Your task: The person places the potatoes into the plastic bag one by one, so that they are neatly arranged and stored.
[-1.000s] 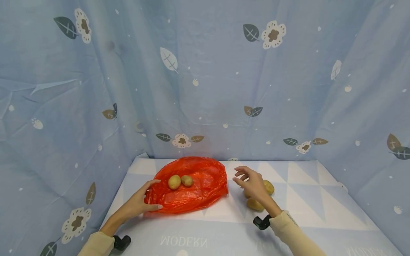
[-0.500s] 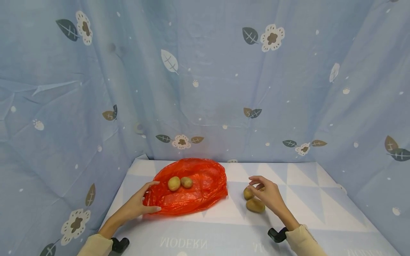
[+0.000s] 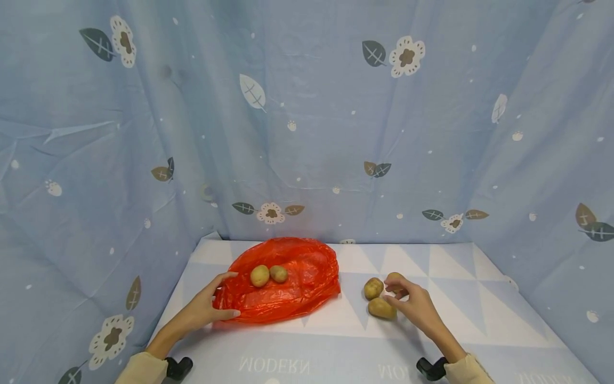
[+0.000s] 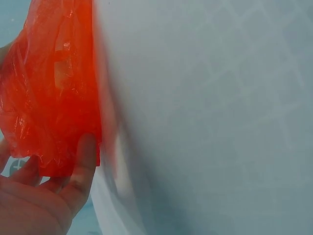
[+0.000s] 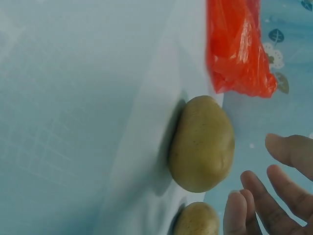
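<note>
A red plastic bag lies spread on the table, with two small potatoes, a yellow one and a browner one, resting on it. My left hand holds the bag's left end, thumb at the near side, fingers at the far side; the left wrist view shows the thumb against the plastic. To the right lie three potatoes: one at the left, one nearest me, and one partly hidden behind my right fingers. My right hand hovers over them with parted, bent fingers; contact cannot be told.
A pale patterned cloth with triangles and lettering covers the table. Blue floral curtain closes off the back and both sides. A black wrist device sits at each sleeve.
My right hand has moved right and toward me, from beside the bag to the far right potato, uncovering the other two. The left hand and the bag stay in place.
</note>
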Available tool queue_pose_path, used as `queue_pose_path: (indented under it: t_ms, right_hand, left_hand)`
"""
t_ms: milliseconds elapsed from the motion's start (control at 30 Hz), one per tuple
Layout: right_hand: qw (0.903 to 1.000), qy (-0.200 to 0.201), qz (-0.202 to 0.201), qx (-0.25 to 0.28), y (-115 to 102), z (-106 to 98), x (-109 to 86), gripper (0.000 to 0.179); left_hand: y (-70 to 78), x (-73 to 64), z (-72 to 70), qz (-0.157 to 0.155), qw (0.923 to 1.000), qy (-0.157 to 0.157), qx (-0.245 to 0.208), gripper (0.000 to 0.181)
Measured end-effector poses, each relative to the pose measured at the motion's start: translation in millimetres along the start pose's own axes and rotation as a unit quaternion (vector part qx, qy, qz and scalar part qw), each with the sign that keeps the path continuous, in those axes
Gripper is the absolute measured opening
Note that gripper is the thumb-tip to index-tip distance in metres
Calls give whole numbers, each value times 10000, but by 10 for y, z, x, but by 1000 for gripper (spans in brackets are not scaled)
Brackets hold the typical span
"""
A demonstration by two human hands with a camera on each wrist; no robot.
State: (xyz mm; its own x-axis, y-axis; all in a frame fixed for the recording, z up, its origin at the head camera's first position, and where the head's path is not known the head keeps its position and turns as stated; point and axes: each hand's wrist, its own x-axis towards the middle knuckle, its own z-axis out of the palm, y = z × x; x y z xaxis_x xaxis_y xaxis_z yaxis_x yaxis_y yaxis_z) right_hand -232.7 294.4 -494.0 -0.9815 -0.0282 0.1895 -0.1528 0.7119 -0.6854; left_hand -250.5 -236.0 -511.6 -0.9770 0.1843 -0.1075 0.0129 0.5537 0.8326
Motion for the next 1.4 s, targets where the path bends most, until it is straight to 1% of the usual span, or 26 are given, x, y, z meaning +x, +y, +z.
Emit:
queue_pose_path:
  t_ms: [167, 267, 400, 633, 767, 967, 1067, 1400]
  right_hand:
    - [9992, -240, 244, 185, 58, -5, -53, 44]
    - [9988, -323, 315, 166, 98, 8, -70, 48]
    - [9980, -358, 485, 163, 123, 29, -89, 47]
    - [9953, -515, 684, 446, 118, 59, -118, 48]
    - [9952, -545, 703, 411, 133, 76, -126, 50]
    - [9959, -591, 657, 187, 200, 127, -144, 49]
    - [9953, -630, 698, 223, 224, 157, -155, 50]
    - [9954, -726, 583, 236, 206, 190, -162, 56]
  left_hand:
    - [-1, 2, -4, 21, 10000, -23, 12, 98]
    - [-1, 8, -5, 35, 10000, -40, 11, 97]
    - [-12, 15, -6, 49, 10000, -43, -12, 96]
    - [-46, 24, -19, 213, 9997, -126, -84, 93]
    - [-41, 27, -29, 228, 9996, -146, -110, 93]
    - [-33, 27, -28, 187, 9996, -145, -132, 93]
    - [-32, 20, -21, 183, 9996, -155, -124, 93]
    - [-29, 40, -16, 229, 9994, -210, -146, 92]
